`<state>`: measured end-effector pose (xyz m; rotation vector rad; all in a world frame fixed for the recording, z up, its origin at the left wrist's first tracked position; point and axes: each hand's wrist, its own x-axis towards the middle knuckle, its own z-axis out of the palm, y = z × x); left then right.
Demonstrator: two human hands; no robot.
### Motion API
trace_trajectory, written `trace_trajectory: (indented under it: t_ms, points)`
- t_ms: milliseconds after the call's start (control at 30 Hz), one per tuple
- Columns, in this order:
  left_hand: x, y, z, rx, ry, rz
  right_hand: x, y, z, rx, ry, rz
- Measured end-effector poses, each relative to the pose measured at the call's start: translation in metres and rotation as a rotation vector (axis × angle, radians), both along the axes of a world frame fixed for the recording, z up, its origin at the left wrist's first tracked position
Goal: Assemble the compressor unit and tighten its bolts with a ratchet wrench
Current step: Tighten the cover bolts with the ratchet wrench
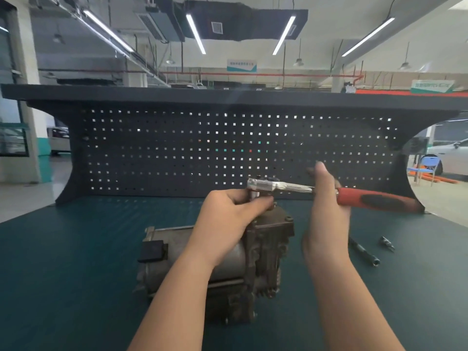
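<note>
Compressor unit (pixel 255 252), grey-brown and grimy, lies on the green bench top (pixel 76 262) just in front of the person, its cylindrical body to the left with a black block (pixel 152 250) on that end, its blocky cast head to the right; a bolt head (pixel 288 219) shows on the upper right corner of the head; ratchet wrench (pixel 329 192) sits over the top of the unit, its silver head at the left and its shaft running out to the right into a red and black handle; left hand (pixel 228 219) reaches over the unit, fingers curled round the socket beneath the wrench head, thumb alongside; right hand (pixel 326 206) is at the shaft where it meets the handle, thumb pointing up, and the back of the hand hides the fingers, so how they close round the shaft cannot be told; to the right on the bench, well apart from the unit, lie a dark extension bar (pixel 363 252) and a small loose socket (pixel 387 243); behind the bench stands a black pegboard (pixel 177 148) under a dark shelf.
</note>
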<state>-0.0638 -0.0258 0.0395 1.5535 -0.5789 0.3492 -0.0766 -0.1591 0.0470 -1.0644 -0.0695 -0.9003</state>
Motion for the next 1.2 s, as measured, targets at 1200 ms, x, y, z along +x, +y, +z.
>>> trace_trajectory:
  t_ms: [1200]
  points:
    - [0.005, 0.0, 0.001, 0.019, 0.058, -0.097, -0.007, 0.018, 0.0, -0.156, -0.143, -0.263]
